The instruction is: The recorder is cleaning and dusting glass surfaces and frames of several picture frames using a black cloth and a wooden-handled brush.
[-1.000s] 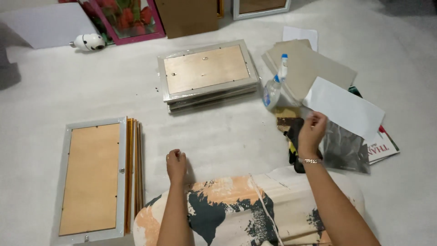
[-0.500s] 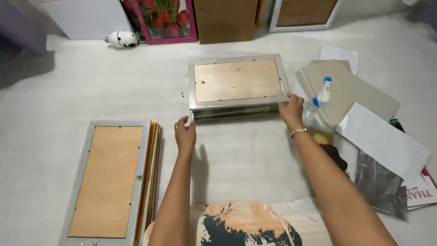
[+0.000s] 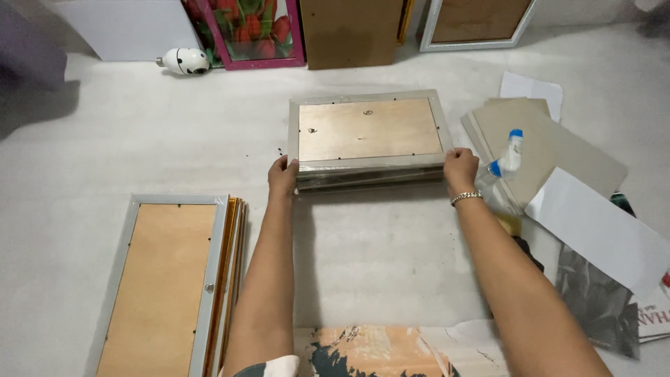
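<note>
I see a second stack of frames [image 3: 167, 279] lower left on the floor [image 3: 105, 146], backs up. Tulip picture in pink frame [image 3: 248, 31], brown board [image 3: 349, 31] and white frame [image 3: 478, 21] line the far edge; small white-and-black toy [image 3: 183, 61] beside them. Right side: grey boards [image 3: 551, 143], two blue-capped bottles [image 3: 504, 164], white sheet [image 3: 600, 230].

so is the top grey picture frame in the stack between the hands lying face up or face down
Face down: the top grey picture frame shows its brown backing board and small clips, no picture. The left hand and right hand grip the stack's near corners.
</note>
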